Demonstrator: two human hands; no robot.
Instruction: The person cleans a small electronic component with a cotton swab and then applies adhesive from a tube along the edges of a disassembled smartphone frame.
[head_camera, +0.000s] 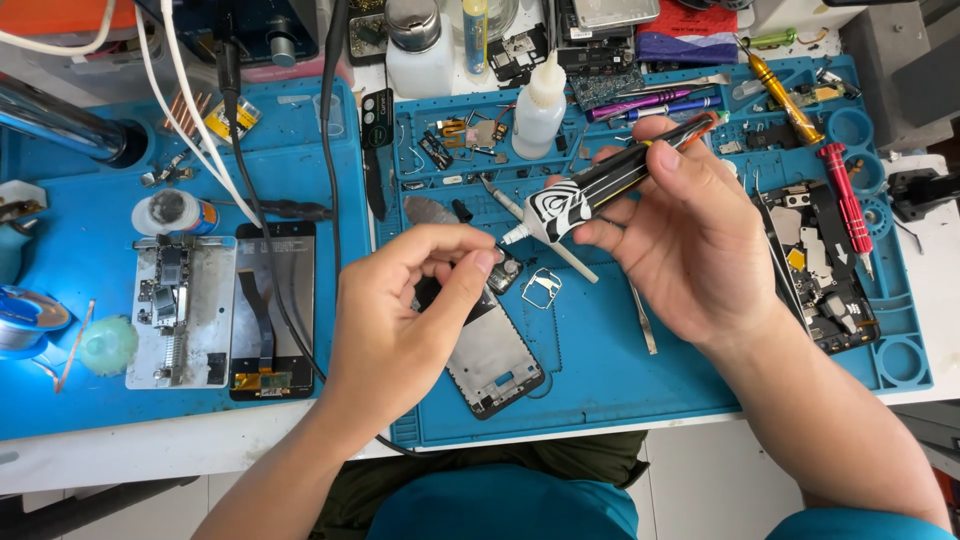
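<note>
Blue silicone work mat (600, 380) covers the right half of the desk (150, 455); a second blue mat (60, 260) lies to the left.

Right hand (700, 250): grip clamped around a black-and-white pen-shaped tool (590, 192), held slantwise, white tip low and pointing left, orange end up by the thumb. Tip sits just above a small dark component (505, 272).

Left hand (400, 320): thumb and forefinger pinched together at that same small component, at the top end of a phone frame (490, 365). Whether the fingers actually press on it or only touch, cannot tell. Frame lies tilted on the work mat, its pale inner plate facing up, partly under the left hand.

Just right of the frame's top: a small thin metal bracket (541, 288), lying apart. Tweezers (643, 322) rest on the mat under the right hand.

Left mat: a phone with back open, flex cable showing (272, 310), beside a grey metal holder plate (180, 315) carrying a circuit board. Black cable (262, 215) crosses over the phone. Pale green blob (107, 345) near the plate's left edge.

Right edge of work mat: another opened phone body (825, 270), a red screwdriver (848, 205) beside it, a yellow-handled driver (785, 95) above. Back of the mat: white squeeze bottle (540, 105), purple and blue pens (650, 102), small loose parts in tray compartments.
</note>
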